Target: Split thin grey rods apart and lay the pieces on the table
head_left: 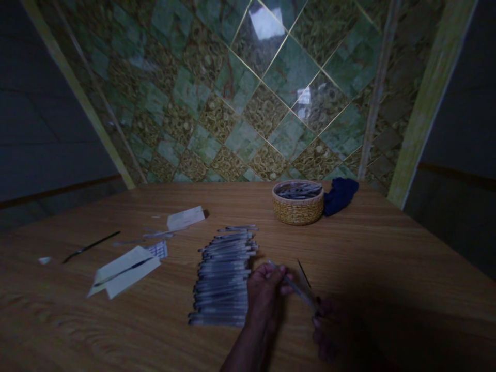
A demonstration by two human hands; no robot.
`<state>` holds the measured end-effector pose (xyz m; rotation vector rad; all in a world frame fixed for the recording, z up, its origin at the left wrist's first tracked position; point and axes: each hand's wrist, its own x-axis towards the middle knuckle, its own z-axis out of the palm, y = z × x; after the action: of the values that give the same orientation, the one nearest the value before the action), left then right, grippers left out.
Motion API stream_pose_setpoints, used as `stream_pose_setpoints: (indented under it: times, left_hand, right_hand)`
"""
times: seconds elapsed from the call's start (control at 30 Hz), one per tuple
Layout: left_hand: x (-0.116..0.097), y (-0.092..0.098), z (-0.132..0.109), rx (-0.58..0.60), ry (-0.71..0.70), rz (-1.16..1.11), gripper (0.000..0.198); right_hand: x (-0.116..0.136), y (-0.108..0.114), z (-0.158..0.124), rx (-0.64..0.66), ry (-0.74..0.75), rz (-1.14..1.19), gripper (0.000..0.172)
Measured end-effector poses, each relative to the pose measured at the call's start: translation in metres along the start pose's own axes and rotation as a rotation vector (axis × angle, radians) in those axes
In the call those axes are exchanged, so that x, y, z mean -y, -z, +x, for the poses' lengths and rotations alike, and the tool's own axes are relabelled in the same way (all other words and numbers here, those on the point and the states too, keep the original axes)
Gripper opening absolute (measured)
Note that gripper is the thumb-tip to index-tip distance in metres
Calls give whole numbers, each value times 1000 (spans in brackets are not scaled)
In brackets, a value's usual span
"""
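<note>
My left hand (264,292) pinches one end of a clear pen barrel (300,293) between thumb and fingers. The barrel slants down to my right hand (326,328), whose fingers close on its other end. Shadow and blur hide much of that hand. Just beyond the barrel, a thin black pen refill (304,274) lies on the table. Left of my left hand, many clear pens (222,284) with dark tips lie side by side in a long row, and my wrist overlaps the row's right ends.
A round woven basket (298,211) full of pens stands at the back right, beside a dark blue cloth (341,195). On the left lie a folded paper (129,276), a small white box (186,218) and a black stick-like piece (91,247). A tiled wall rises behind.
</note>
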<state>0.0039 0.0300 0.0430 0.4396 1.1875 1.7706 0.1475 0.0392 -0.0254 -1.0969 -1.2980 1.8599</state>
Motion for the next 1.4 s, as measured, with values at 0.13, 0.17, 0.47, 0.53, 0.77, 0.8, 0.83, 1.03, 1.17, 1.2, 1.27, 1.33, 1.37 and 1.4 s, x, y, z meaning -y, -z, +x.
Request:
stream_pose_setpoints:
  times: [0.13, 0.17, 0.47, 0.53, 0.77, 0.8, 0.83, 1.03, 1.17, 1.2, 1.27, 1.33, 1.37, 1.4]
  left_hand:
    - [0, 1, 1, 8, -5, 14, 36]
    - [0, 2, 2, 8, -8, 16, 36]
    - [-1, 8, 8, -6, -39, 23, 33]
    - [2, 6, 6, 13, -30, 29, 33]
    - [5, 6, 4, 30, -9, 45, 29]
    - [4, 8, 7, 15, -16, 43, 28]
    - [3, 11, 11, -5, -24, 42, 26]
    - [-7, 28, 33, -123, -87, 48, 19]
    - [-4, 32, 35, -109, -125, 108, 21]
    - [0, 31, 34, -83, -122, 138, 23]
    - [12, 28, 33, -22, -100, 208, 25]
    - [25, 25, 33, 13, -84, 274, 26]
    - [32, 23, 34, 20, -81, 304, 25]
    - [37, 22, 36, 23, -87, 331, 23]
  right_hand:
    - [7, 2, -4, -35, -3, -46, 24]
    - [7, 4, -5, -37, -4, -30, 23]
    - [13, 11, -7, -57, 31, 68, 29]
    - [15, 6, -6, -51, -3, 76, 32]
    - [18, 3, -7, -39, 45, -4, 21]
    - [22, 7, -9, -52, 46, -6, 20]
    - [26, 11, -11, -78, 50, -9, 18]
    - [62, 58, -16, -53, 128, -253, 7]
    - [72, 78, -13, -110, 179, -423, 13]
    - [71, 78, -13, -161, 203, -491, 14]
    - [65, 73, -10, -261, 213, -661, 12]
    - [55, 63, -8, -324, 175, -808, 10]
    - [50, 58, -7, -340, 160, -854, 9]
    - [45, 54, -6, -339, 158, -883, 9]
